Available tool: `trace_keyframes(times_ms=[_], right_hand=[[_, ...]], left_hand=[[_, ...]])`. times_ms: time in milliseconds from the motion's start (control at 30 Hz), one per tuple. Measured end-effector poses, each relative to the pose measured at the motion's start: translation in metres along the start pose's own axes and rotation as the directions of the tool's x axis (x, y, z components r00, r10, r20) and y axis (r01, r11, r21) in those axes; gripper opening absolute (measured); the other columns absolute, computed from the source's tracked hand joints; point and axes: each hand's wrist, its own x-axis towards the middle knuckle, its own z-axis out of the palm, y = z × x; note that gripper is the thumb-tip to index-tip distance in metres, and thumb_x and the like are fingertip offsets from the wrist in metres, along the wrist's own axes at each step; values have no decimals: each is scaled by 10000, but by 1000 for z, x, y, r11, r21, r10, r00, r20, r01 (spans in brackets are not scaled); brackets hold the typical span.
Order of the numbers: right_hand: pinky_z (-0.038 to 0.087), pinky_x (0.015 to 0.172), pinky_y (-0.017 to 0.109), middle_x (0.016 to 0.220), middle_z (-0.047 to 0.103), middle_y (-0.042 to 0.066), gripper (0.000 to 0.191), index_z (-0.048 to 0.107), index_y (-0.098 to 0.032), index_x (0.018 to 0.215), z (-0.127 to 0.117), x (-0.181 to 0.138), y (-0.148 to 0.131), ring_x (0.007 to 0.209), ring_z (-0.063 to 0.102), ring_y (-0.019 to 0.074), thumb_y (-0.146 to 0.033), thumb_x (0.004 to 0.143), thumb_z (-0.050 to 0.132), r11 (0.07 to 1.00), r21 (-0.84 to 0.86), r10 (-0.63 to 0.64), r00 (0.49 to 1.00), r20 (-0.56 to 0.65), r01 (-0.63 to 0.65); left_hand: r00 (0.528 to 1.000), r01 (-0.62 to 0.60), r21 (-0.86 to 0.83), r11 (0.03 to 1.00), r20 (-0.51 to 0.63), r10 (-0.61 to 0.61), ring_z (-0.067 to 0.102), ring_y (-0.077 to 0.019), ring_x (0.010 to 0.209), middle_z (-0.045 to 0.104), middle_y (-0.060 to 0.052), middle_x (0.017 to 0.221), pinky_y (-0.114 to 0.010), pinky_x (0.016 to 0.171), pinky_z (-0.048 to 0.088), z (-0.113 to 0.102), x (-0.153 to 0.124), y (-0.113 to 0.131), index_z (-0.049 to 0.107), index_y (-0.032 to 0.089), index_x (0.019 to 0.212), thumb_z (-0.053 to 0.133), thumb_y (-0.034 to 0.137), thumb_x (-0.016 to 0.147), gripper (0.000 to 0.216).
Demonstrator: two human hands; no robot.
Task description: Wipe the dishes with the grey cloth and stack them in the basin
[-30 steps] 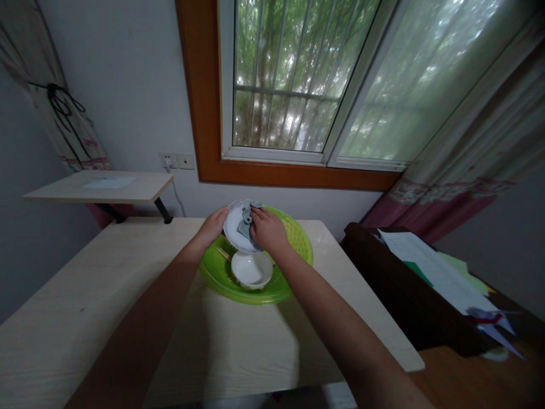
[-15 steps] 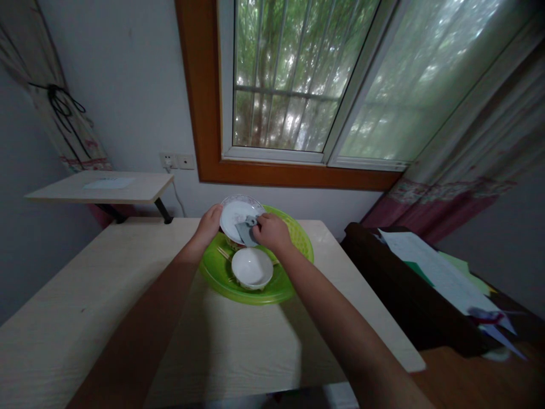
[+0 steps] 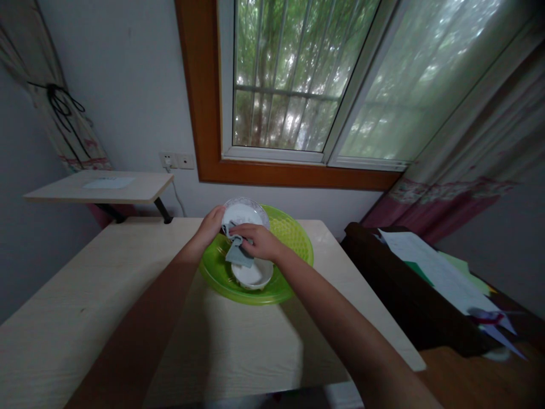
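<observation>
A white plate (image 3: 244, 210) with a patterned rim is tilted above the green basin (image 3: 300, 244), its left edge gripped by my left hand (image 3: 210, 224). My right hand (image 3: 260, 241) is closed on a grey-blue cloth (image 3: 239, 254) and presses it to the plate's lower part. The cloth's loose end hangs down over a white bowl (image 3: 254, 276), which sits inside the basin. Part of the bowl is hidden behind the cloth and my right hand. Chopsticks (image 3: 221, 249) lie in the basin, mostly covered.
The basin rests on a pale wooden table (image 3: 128, 272) below a barred window (image 3: 293, 74). A small raised shelf (image 3: 102, 186) with a paper on it stands at the left. To the right is a dark brown piece of furniture (image 3: 383, 284) bearing papers (image 3: 438, 272).
My right hand has moved left across the plate with the cloth, whose end now hangs over the bowl. The plate has shifted slightly right, still in my left hand.
</observation>
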Motion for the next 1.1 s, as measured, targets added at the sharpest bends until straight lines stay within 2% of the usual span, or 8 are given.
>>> trace_keyframes(times_ms=[133, 267, 433, 667, 800, 900, 1000, 1100], right_hand=[[445, 1110, 404, 1390, 613, 121, 472, 630, -155, 1313, 4, 0, -2, 1289, 570, 214, -130, 875, 457, 999, -43, -27, 1000, 4, 27], [409, 1153, 408, 1483, 522, 145, 433, 574, -137, 1380, 3, -1, -4, 1370, 499, 226, -226, 976, 450, 989, -144, 27, 998, 58, -18], [353, 1190, 432, 1503, 498, 151, 450, 547, -136, 1407, 3, 1, -4, 1434, 417, 234, -353, 1035, 414, 955, -289, 90, 994, 57, -70], [282, 1210, 448, 1593, 368, 129, 531, 464, -120, 1480, 4, 2, 0, 1447, 382, 273, -397, 1030, 412, 833, -460, 308, 948, -77, -307], [271, 1198, 478, 1566, 417, 129, 507, 507, -124, 1448, 1, 0, 4, 1419, 406, 296, -377, 1013, 443, 759, -483, 405, 897, -174, -436], [272, 1185, 492, 1495, 506, 157, 465, 588, -104, 1364, -3, -1, 7, 1381, 438, 305, -370, 1009, 447, 725, -478, 440, 867, -232, -496], [302, 1162, 476, 1367, 615, 183, 443, 678, -84, 1233, -7, -1, 7, 1305, 498, 304, -378, 1012, 431, 703, -487, 448, 855, -262, -518], [396, 1073, 420, 1145, 726, 180, 418, 752, -99, 1063, -11, 0, 4, 1140, 598, 286, -368, 1006, 437, 663, -533, 470, 847, -249, -525]], left_hand=[[998, 13, -41, 999, 55, -10, 641, -228, 1003, 722, -89, 1070, -352, 967, 479, 2, 3, -8, 684, 153, 994, 477, 565, 862, 479], [996, 41, -73, 997, 85, -35, 658, -234, 986, 737, -80, 1050, -359, 954, 497, 3, 6, -13, 695, 163, 987, 479, 551, 862, 461], [990, 20, -61, 998, 140, -11, 656, -239, 1048, 743, -82, 1086, -370, 1016, 476, 5, 7, -11, 707, 176, 995, 483, 522, 870, 431], [982, 39, -59, 997, 185, -27, 634, -233, 1139, 719, -97, 1206, -362, 1032, 472, 8, 2, -3, 695, 168, 1132, 474, 558, 875, 516], [984, 76, -38, 996, 162, -69, 658, -237, 1039, 736, -99, 1127, -369, 967, 499, 5, 1, -2, 693, 153, 1107, 464, 571, 878, 529], [995, 53, 9, 999, 80, -54, 648, -245, 1036, 730, -106, 1107, -376, 981, 483, 2, 1, 0, 693, 147, 1063, 449, 571, 883, 521], [1000, 28, 58, 998, -7, -28, 633, -248, 1048, 721, -106, 1104, -369, 990, 470, -2, 0, 4, 684, 146, 1036, 419, 569, 893, 519], [999, 3, 81, 997, -45, 1, 627, -245, 1043, 718, -97, 1080, -355, 983, 466, -4, -2, 9, 677, 153, 1009, 403, 563, 902, 505]])
